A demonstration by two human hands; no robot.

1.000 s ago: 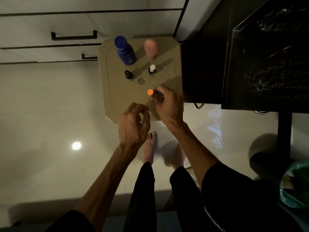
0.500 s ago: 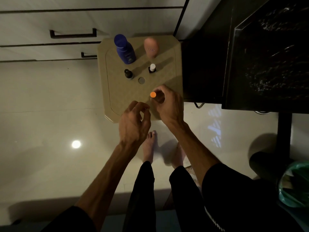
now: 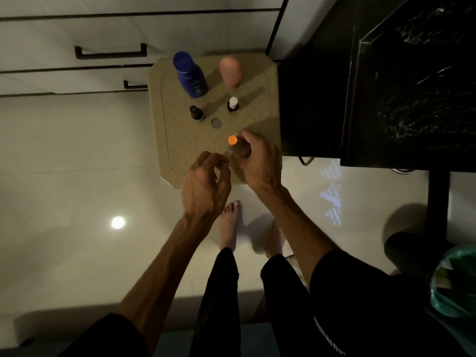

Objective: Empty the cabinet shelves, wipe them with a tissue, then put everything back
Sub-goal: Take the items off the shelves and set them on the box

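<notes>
A tan stool (image 3: pixel 177 140) carries a blue bottle (image 3: pixel 190 74), a pink bottle (image 3: pixel 231 73), a small dark dropper bottle (image 3: pixel 195 113), a small bottle with a white cap (image 3: pixel 233 103) and a round grey disc (image 3: pixel 217 123). My right hand (image 3: pixel 260 161) grips a small clear bottle with an orange cap (image 3: pixel 232 140) over the stool's near right part. My left hand (image 3: pixel 204 186) hovers beside it at the stool's near edge, fingers loosely curled and holding nothing.
White drawers with dark handles (image 3: pixel 110 52) stand behind the stool. A dark cabinet (image 3: pixel 412 86) rises on the right. A green bag (image 3: pixel 456 282) sits at the lower right. My bare feet (image 3: pixel 230 222) stand on glossy pale floor.
My right hand has kept hold of the orange-capped bottle and shifted it slightly toward me over the stool. My left hand has barely moved.
</notes>
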